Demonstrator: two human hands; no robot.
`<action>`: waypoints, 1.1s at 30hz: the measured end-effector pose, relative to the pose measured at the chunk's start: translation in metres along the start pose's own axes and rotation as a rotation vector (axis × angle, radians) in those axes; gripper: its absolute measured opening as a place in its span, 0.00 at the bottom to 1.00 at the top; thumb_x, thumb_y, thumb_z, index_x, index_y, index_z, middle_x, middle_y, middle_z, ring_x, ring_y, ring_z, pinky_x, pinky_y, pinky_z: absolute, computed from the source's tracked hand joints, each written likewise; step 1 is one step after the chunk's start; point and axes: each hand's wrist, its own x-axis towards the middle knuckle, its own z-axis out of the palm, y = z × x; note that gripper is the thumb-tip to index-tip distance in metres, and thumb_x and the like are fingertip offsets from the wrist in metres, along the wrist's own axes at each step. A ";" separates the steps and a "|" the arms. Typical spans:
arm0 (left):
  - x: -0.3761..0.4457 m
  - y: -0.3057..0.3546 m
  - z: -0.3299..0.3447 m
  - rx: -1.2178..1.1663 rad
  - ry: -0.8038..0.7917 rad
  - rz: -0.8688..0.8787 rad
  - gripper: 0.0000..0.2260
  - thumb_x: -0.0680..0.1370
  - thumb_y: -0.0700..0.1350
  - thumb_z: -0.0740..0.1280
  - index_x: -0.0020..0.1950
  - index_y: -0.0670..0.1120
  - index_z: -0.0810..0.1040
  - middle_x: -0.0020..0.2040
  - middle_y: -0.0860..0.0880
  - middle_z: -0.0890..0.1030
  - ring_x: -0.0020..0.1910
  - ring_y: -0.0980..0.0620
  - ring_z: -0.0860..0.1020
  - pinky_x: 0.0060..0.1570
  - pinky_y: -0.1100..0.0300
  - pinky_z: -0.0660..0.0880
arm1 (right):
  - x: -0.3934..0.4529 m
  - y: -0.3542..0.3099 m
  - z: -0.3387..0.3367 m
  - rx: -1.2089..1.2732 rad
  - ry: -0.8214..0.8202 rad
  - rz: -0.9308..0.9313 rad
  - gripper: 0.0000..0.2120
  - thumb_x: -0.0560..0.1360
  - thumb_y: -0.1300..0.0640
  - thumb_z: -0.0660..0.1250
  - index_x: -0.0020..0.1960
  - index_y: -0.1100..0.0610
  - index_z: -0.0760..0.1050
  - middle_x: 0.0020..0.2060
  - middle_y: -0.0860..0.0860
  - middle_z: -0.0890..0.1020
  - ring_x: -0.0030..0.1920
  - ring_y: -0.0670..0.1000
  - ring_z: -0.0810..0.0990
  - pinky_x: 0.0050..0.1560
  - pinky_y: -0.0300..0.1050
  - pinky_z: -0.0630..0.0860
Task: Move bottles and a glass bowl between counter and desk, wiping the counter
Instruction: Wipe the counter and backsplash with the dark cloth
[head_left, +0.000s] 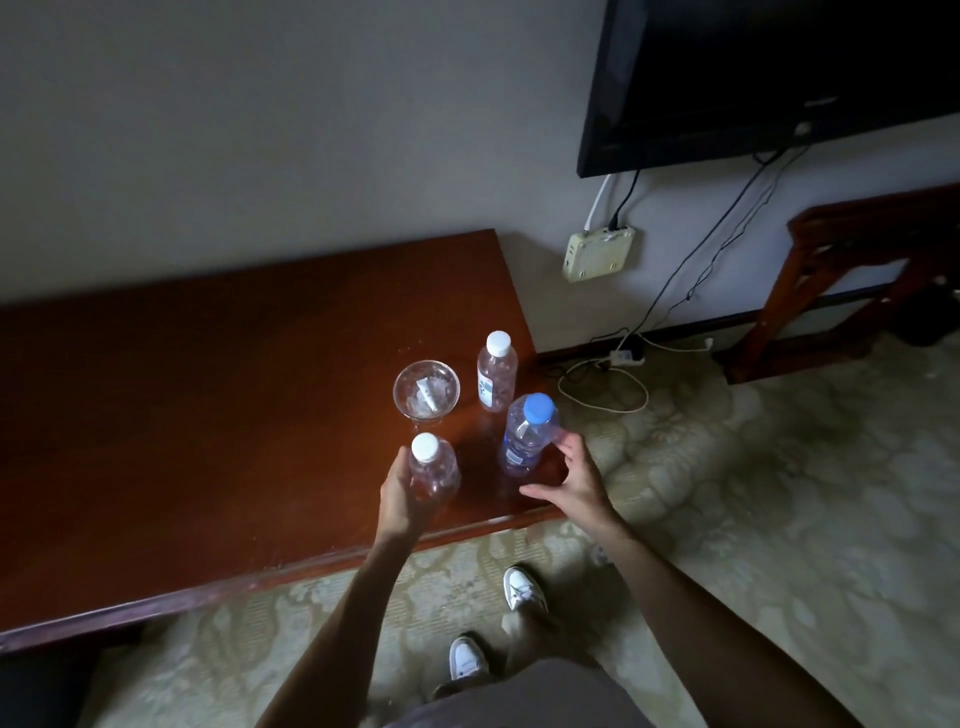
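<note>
On the right end of the dark wooden counter (208, 395) stand three clear plastic bottles and a glass bowl (404, 375). My left hand (401, 496) grips the near white-capped bottle (435, 470) from its left side. My right hand (571, 475) is spread open beside the blue-capped bottle (525, 441), with its fingertips at the bottle's right side and its thumb below the base. A second white-capped bottle (497, 371) stands upright behind, untouched. The bowl holds a small white tube and some clear scraps.
The counter's right edge and front edge lie close to the bottles. A black TV (779, 78) hangs on the wall, with a cream box (600, 254) and cables (602, 387) below it. A wooden rack (852, 291) stands right. Patterned carpet and my white shoes (524, 590) are below.
</note>
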 end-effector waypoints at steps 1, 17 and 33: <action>-0.001 -0.007 -0.001 0.009 0.003 0.009 0.29 0.59 0.47 0.81 0.53 0.62 0.70 0.52 0.53 0.81 0.50 0.52 0.81 0.46 0.53 0.83 | -0.005 0.005 -0.004 -0.010 0.018 0.007 0.46 0.56 0.61 0.83 0.69 0.54 0.65 0.67 0.46 0.73 0.68 0.42 0.71 0.68 0.35 0.65; -0.144 -0.084 0.045 0.124 -0.402 -0.286 0.08 0.73 0.48 0.74 0.45 0.48 0.77 0.40 0.49 0.84 0.39 0.44 0.84 0.35 0.51 0.79 | -0.224 0.143 -0.067 0.237 0.287 0.684 0.11 0.76 0.60 0.69 0.58 0.58 0.75 0.51 0.57 0.82 0.47 0.55 0.82 0.40 0.42 0.73; -0.128 0.073 0.332 0.419 -1.024 -0.323 0.10 0.80 0.49 0.66 0.55 0.44 0.72 0.45 0.46 0.80 0.41 0.51 0.77 0.39 0.60 0.72 | -0.409 0.274 -0.176 0.751 0.676 1.226 0.07 0.80 0.64 0.59 0.45 0.63 0.73 0.28 0.55 0.75 0.21 0.49 0.71 0.18 0.35 0.63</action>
